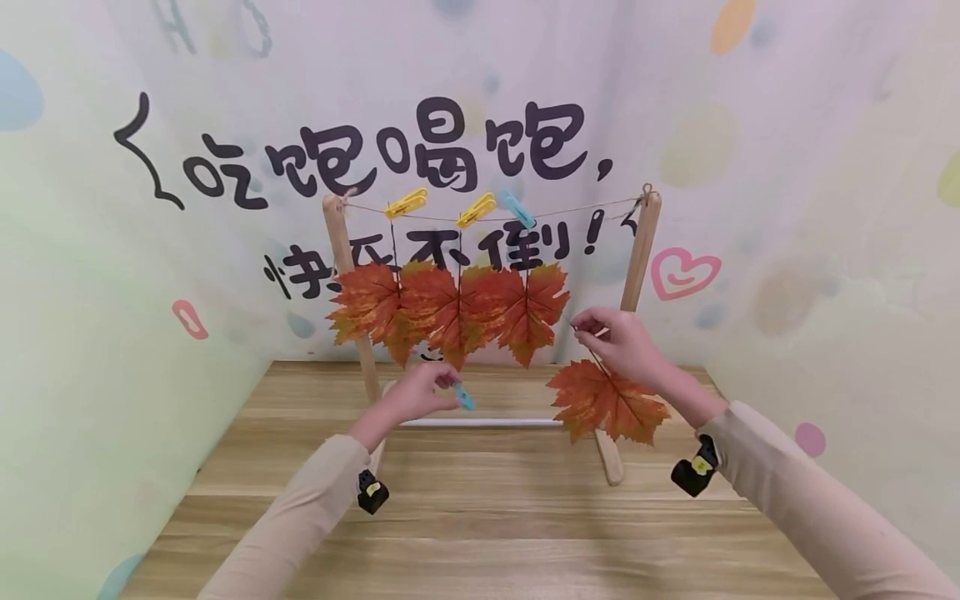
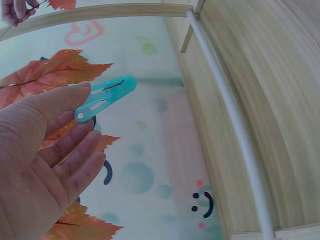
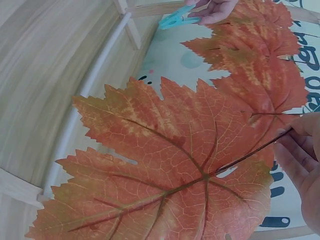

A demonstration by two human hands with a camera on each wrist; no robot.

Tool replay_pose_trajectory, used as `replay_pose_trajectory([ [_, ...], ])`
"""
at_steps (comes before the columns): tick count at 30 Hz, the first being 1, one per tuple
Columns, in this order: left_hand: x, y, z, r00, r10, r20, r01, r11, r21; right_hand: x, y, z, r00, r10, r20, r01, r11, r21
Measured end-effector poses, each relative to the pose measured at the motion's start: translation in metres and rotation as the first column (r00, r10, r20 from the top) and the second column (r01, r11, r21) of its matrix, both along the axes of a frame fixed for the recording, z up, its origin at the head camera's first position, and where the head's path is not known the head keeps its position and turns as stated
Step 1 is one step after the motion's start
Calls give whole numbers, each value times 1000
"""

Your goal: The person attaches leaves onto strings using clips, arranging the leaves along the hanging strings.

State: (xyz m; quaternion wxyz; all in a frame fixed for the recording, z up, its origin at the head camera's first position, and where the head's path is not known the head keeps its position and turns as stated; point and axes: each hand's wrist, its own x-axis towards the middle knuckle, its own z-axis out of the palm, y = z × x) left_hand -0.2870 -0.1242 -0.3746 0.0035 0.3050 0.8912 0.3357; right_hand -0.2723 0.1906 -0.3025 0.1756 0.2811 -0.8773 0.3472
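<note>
My left hand [image 1: 422,392] pinches a light blue clothespin [image 2: 106,98] between thumb and fingers, low in front of the hanging leaves. By its dark stem my right hand [image 1: 617,340] holds an orange-red maple leaf [image 3: 175,175], which hangs below the fingers near the right post. Three similar maple leaves [image 1: 528,312] hang from a thin string [image 1: 581,207]. Two yellow clothespins [image 1: 406,203] and a blue clothespin [image 1: 516,208] clip their stems to it. In the right wrist view, the held leaf covers part of the scene behind.
The string is tied between two wooden posts [image 1: 642,250] of a stand, joined low down by a white rod [image 1: 480,422]. This stand is on a wood-grain table [image 1: 495,517]. Behind it hangs a pale backdrop [image 1: 465,50] with dark lettering.
</note>
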Motion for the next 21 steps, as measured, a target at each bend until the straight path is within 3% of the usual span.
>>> replay_pose_trajectory([
  [7, 1, 4, 16, 999, -27, -37, 27, 1000, -5, -4, -4, 13, 999, -8, -33, 8, 1000, -23],
  [10, 1, 7, 25, 998, -13, -53, 12, 1000, -12, -5, -5, 19, 999, -14, -43, 13, 999, -32],
  [15, 1, 10, 45, 998, 10, -62, -10, 1000, 6, -6, -6, 31, 998, -37, -59, 33, 997, -66],
  [21, -1, 10, 70, 995, 20, -98, -11, 996, 89, -9, -6, 45, 996, -81, -49, 74, 990, -117],
])
